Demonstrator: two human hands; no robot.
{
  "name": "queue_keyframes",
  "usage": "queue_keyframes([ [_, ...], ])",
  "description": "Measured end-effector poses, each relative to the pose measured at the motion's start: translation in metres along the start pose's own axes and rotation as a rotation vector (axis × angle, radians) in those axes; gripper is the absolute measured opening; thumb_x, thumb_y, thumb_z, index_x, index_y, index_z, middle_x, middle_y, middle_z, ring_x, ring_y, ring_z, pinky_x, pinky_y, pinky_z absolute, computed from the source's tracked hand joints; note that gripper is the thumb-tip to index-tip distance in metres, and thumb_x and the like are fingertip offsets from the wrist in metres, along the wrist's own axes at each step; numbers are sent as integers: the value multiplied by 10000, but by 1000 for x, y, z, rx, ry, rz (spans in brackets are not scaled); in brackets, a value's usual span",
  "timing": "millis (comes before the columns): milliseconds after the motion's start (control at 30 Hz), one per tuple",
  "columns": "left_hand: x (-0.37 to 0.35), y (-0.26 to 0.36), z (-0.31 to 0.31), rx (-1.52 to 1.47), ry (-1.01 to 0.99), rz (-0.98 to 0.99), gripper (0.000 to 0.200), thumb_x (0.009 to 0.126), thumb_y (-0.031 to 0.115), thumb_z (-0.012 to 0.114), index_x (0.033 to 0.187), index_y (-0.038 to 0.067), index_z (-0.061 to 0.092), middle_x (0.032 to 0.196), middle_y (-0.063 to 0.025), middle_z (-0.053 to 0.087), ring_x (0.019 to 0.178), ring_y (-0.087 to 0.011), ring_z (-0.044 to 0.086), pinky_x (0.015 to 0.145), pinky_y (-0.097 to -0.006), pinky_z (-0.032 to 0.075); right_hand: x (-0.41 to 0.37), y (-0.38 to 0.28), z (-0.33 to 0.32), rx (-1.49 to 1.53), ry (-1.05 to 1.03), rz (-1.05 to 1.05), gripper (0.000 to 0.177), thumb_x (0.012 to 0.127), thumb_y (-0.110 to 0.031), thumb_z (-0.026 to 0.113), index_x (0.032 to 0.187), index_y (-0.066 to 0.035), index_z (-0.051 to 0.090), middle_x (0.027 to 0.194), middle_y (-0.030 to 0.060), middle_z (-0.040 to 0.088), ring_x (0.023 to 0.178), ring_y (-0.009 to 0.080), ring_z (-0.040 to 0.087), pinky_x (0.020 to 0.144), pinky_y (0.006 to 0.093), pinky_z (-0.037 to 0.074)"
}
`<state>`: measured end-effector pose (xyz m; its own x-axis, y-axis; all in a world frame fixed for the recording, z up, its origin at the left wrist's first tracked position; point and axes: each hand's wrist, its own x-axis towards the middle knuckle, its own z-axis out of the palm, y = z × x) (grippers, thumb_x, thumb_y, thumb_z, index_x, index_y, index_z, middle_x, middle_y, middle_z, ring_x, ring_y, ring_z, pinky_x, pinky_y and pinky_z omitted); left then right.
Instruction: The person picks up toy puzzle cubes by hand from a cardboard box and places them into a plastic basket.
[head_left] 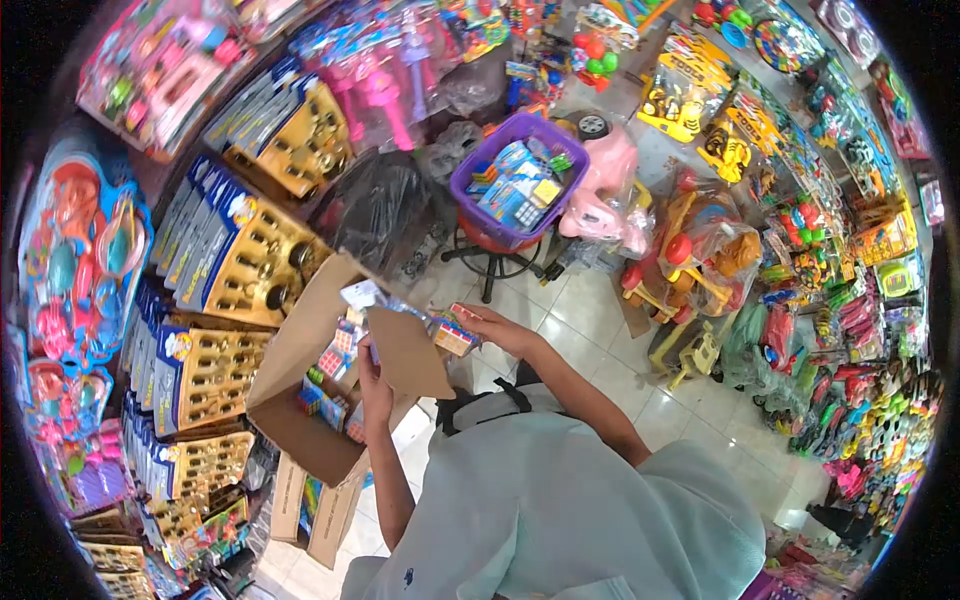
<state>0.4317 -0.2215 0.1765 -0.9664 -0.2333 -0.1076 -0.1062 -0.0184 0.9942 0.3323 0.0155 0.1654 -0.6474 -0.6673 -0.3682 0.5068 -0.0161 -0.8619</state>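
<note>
My right hand (pixel 491 331) is closed round a puzzle cube (pixel 454 338) with orange, white and blue faces, held just beyond the right side of an open cardboard box (pixel 330 448). My left hand (pixel 375 388) is at the left edge of a raised cardboard flap (pixel 408 352), its fingers closed on it and partly hidden. Inside the box lie several colourful puzzle cubes (pixel 333 362), some in packaging. A white and bluish package (pixel 362 293) sticks out near the top of the box.
A purple basket (pixel 463 203) of packaged cubes rests on a wheeled stool (pixel 490 263) ahead. Carded toy sets (pixel 250 255) line the left side. A pink ride-on toy (pixel 603 175), bagged toys (pixel 715 250) and hanging toy packs (pixel 800 220) crowd the right. Another carton (pixel 330 525) stands below the box.
</note>
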Motion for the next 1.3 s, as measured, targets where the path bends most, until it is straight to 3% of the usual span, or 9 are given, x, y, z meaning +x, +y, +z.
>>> queue_keyframes([
  [333, 30, -26, 151, -22, 2, 36, 343, 961, 218, 532, 1250, 63, 432, 1154, -37, 491, 1110, -150, 461, 975, -304, 361, -88, 10, -157, 44, 121, -16, 654, 945, -511, 482, 1427, -81, 379, 1358, 59, 481, 1242, 161, 442, 1035, 322, 342],
  [433, 38, -18, 194, -41, -59, -74, 346, 960, 215, 532, 1254, 56, 443, 1171, -40, 499, 1115, -146, 463, 987, -311, 355, -118, 0, -189, 69, 220, -20, 632, 952, -524, 456, 1410, -93, 393, 1183, 19, 565, 1058, 103, 540, 884, 301, 459],
  [700, 59, -13, 229, -26, -208, -71, 368, 959, 180, 533, 1278, 27, 429, 1199, -67, 511, 1100, -138, 477, 978, -298, 369, -112, 30, -246, 219, 299, 0, 686, 936, -513, 496, 1439, -76, 330, 1317, 49, 493, 1146, 136, 502, 964, 322, 407],
  [800, 76, -22, 234, 0, -109, -139, 367, 965, 201, 531, 1267, 20, 433, 1145, -59, 535, 1048, -133, 501, 943, -289, 388, -96, 24, -246, 226, 309, 9, 680, 936, -481, 515, 1445, -76, 320, 1324, 49, 492, 1159, 141, 492, 966, 334, 400],
  [1000, 149, -37, 266, -87, -11, -225, 391, 970, 274, 538, 1258, 26, 446, 1034, -31, 580, 913, -114, 537, 825, -282, 433, -68, -4, -267, 69, 150, 161, 683, 907, -541, 531, 1400, -91, 386, 1226, 24, 535, 1098, 122, 481, 868, 262, 397],
  [1133, 223, -36, 300, -122, 70, -208, 485, 965, 314, 543, 1332, 53, 362, 1151, -120, 531, 997, -165, 558, 830, -323, 494, -43, -26, -308, -95, 243, 203, 669, 910, -552, 521, 1387, -98, 402, 1153, 1, 549, 997, 104, 487, 806, 267, 407],
  [1200, 264, -65, 307, -184, 56, -218, 553, 948, 293, 577, 1358, 62, 285, 1283, -174, 433, 1068, -207, 538, 831, -329, 513, -33, -39, -326, -141, 400, 277, 658, 915, -536, 519, 1399, -106, 397, 1190, 7, 548, 1028, 113, 496, 825, 284, 412],
  [1267, 304, -83, 318, -199, -10, -177, 602, 921, 257, 621, 1348, 61, 244, 1335, -182, 365, 1100, -229, 514, 840, -333, 514, -24, -75, -338, -21, 483, 259, 693, 921, -512, 524, 1374, -2, 405, 1281, 91, 542, 1163, 188, 496, 1004, 310, 365],
  [1300, 324, -93, 322, -229, -39, -188, 646, 875, 181, 678, 1319, 52, 227, 1326, -181, 353, 1124, -248, 499, 860, -345, 507, -18, -88, -344, -21, 505, 219, 702, 918, -518, 522, 1382, -6, 394, 1274, 88, 546, 1132, 183, 509, 949, 322, 405],
])
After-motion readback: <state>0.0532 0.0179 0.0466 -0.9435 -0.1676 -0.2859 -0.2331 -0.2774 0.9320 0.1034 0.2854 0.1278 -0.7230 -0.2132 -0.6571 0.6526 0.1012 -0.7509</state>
